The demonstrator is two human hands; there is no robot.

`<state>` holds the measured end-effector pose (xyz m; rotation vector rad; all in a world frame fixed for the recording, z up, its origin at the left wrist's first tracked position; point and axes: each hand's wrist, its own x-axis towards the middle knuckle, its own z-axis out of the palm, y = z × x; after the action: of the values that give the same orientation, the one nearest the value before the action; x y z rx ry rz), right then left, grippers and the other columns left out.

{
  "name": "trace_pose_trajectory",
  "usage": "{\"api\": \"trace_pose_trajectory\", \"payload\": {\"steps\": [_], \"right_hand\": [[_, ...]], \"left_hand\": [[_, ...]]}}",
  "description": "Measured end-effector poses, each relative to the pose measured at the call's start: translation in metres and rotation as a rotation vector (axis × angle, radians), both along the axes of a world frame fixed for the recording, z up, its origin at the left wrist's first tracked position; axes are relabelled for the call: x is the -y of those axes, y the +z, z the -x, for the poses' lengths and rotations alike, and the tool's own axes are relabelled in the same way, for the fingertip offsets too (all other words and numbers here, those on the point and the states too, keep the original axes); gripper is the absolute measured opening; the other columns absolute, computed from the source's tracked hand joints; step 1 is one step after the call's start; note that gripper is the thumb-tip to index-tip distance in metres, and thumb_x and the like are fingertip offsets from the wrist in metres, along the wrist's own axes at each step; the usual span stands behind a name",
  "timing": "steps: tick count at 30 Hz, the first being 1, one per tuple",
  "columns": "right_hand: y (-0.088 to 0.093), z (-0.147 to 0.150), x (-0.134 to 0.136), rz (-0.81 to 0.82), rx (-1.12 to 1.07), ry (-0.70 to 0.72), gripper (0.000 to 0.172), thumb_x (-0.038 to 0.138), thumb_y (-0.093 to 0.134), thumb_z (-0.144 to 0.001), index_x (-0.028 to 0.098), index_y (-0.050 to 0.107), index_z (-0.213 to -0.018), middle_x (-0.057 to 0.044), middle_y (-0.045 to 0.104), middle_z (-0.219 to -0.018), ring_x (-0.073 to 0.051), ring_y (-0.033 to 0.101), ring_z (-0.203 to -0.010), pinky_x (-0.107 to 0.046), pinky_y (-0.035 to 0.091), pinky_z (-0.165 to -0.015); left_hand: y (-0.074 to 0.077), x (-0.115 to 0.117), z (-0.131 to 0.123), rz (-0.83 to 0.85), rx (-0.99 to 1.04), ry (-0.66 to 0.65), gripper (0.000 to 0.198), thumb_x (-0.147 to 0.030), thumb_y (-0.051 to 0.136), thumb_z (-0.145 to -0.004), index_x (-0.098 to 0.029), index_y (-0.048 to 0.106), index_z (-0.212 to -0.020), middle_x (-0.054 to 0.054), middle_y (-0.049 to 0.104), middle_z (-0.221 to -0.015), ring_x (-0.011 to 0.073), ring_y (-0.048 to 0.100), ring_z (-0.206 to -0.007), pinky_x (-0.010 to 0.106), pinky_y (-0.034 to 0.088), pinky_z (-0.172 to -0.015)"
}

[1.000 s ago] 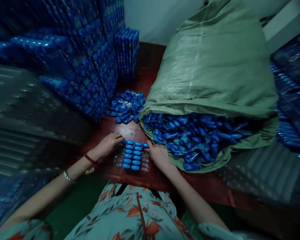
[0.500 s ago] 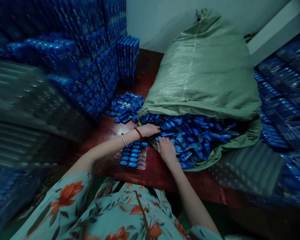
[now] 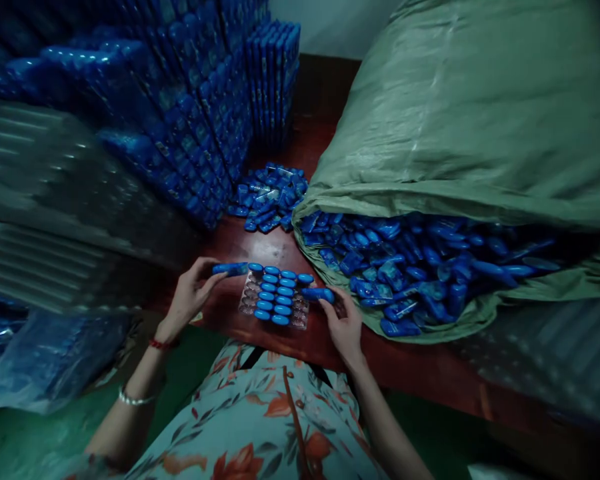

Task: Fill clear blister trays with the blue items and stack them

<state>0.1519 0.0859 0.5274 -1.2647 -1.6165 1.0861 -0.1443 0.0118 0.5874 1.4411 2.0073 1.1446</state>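
Observation:
A clear plastic blister tray [image 3: 300, 319] lies on the dark red table, its middle columns filled with small blue oval packs [image 3: 265, 296]. At the tray's left side, my left hand [image 3: 190, 291] pinches a blue oval pack [image 3: 231, 269] between thumb and fingers. On the right, my right hand [image 3: 344, 325] grips another blue oval pack [image 3: 318, 294] by its end, over the tray's right edge. What the packs contain cannot be made out. Beside my right hand, a green woven sack [image 3: 400, 160] lies open, full of the same blue packs [image 3: 410, 267].
A loose heap of blue packs [image 3: 273, 197] lies behind the tray on the table [image 3: 220, 243]. Tall stacks of filled blue trays [image 3: 180, 120] rise at the left, with stacked clear trays [image 3: 35, 260] nearer me. More clear trays [image 3: 545, 340] sit under the sack at right.
Both hands have left the sack's mouth and moved apart to either side of the tray, each now holding a blue pack. The view has shifted closer and lower.

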Motion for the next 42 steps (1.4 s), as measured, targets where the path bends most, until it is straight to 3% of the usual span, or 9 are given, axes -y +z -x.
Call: {"api": "trace_pose_trajectory", "payload": {"steps": [4, 11, 17, 22, 27, 31, 35, 38, 42], "right_hand": [[0.003, 0.002, -0.008, -0.251, 0.268, 0.269, 0.025, 0.025, 0.042, -0.091, 0.021, 0.059, -0.109, -0.009, 0.062, -0.108, -0.018, 0.057, -0.104, -0.037, 0.045, -0.093], [0.025, 0.006, -0.025, -0.431, 0.768, 0.569, 0.037, 0.011, 0.036, -0.089, 0.02, 0.055, -0.119, -0.009, 0.06, -0.104, -0.019, 0.056, -0.1, -0.032, 0.047, -0.084], [0.066, 0.034, -0.032, -0.388, 1.177, 0.773, 0.038, 0.009, 0.035, -0.089, 0.02, 0.054, -0.12, -0.011, 0.06, -0.1, -0.02, 0.058, -0.091, -0.033, 0.042, -0.084], [0.07, 0.041, -0.033, -0.4, 1.257, 0.825, 0.038, 0.011, 0.034, -0.09, 0.021, 0.054, -0.121, -0.012, 0.062, -0.098, -0.02, 0.061, -0.084, -0.03, 0.041, -0.075], [0.059, 0.02, -0.041, -0.556, 1.124, 0.707, 0.04, 0.029, 0.035, -0.095, 0.023, 0.045, -0.133, -0.008, 0.065, -0.086, -0.018, 0.061, -0.078, -0.028, 0.041, -0.072], [0.06, 0.051, -0.08, -0.601, 0.999, 0.563, 0.038, 0.017, 0.033, -0.093, 0.022, 0.051, -0.126, -0.006, 0.065, -0.097, -0.015, 0.058, -0.086, -0.025, 0.04, -0.079], [0.057, 0.131, -0.126, -0.6, 1.164, 0.628, 0.034, 0.009, 0.038, -0.086, 0.011, 0.058, -0.114, -0.015, 0.062, -0.108, -0.023, 0.049, -0.105, -0.033, 0.038, -0.084], [0.046, 0.175, -0.146, -0.613, 1.217, 0.617, 0.038, 0.005, 0.037, -0.083, -0.001, 0.051, -0.119, -0.024, 0.059, -0.111, -0.029, 0.046, -0.109, -0.041, 0.034, -0.088], [0.032, 0.184, -0.157, -0.649, 1.222, 0.652, 0.049, 0.01, 0.043, -0.083, -0.002, 0.037, -0.13, -0.024, 0.058, -0.113, -0.028, 0.048, -0.107, -0.04, 0.032, -0.089]], "left_hand": [[-0.022, 0.024, -0.001, -0.001, -0.116, -0.023, 0.019, -0.032, 0.055, -0.085, -0.017, 0.056, -0.096, 0.003, 0.06, -0.088, 0.0155, 0.059, -0.081, 0.026, 0.048, -0.072], [-0.042, 0.003, -0.022, -0.076, -0.439, -0.298, 0.03, -0.012, 0.035, -0.09, -0.017, 0.054, -0.113, 0.009, 0.054, -0.103, 0.0168, 0.053, -0.091, 0.028, 0.048, -0.075], [-0.027, -0.022, -0.024, 0.07, -0.727, -0.568, 0.026, -0.011, 0.039, -0.089, -0.015, 0.054, -0.11, 0.011, 0.056, -0.105, 0.0207, 0.05, -0.089, 0.034, 0.047, -0.076], [-0.014, -0.042, -0.028, 0.182, -0.743, -0.705, 0.016, -0.011, 0.043, -0.088, -0.016, 0.056, -0.096, 0.01, 0.054, -0.103, 0.0213, 0.05, -0.092, 0.032, 0.046, -0.073], [-0.017, -0.035, -0.019, 0.094, -0.733, -0.651, 0.024, -0.016, 0.041, -0.09, -0.017, 0.054, -0.11, 0.009, 0.056, -0.1, 0.0199, 0.052, -0.089, 0.032, 0.046, -0.075], [-0.023, -0.037, -0.003, -0.079, -0.578, -0.519, 0.03, -0.026, 0.045, -0.091, -0.019, 0.051, -0.119, 0.009, 0.058, -0.101, 0.018, 0.054, -0.088, 0.03, 0.045, -0.077], [-0.028, -0.084, 0.013, -0.074, -0.396, -0.165, 0.023, -0.027, 0.04, -0.093, -0.016, 0.058, -0.103, 0.008, 0.057, -0.097, 0.0158, 0.056, -0.085, 0.029, 0.047, -0.076], [-0.037, -0.129, 0.02, 0.156, -0.519, -0.154, 0.031, -0.028, 0.056, -0.083, -0.016, 0.053, -0.112, 0.012, 0.052, -0.111, 0.0234, 0.054, -0.098, 0.035, 0.047, -0.081], [-0.051, -0.159, 0.02, 0.267, -0.58, -0.157, 0.038, -0.025, 0.058, -0.08, -0.01, 0.051, -0.114, 0.02, 0.049, -0.115, 0.0329, 0.05, -0.102, 0.042, 0.049, -0.074]]}}
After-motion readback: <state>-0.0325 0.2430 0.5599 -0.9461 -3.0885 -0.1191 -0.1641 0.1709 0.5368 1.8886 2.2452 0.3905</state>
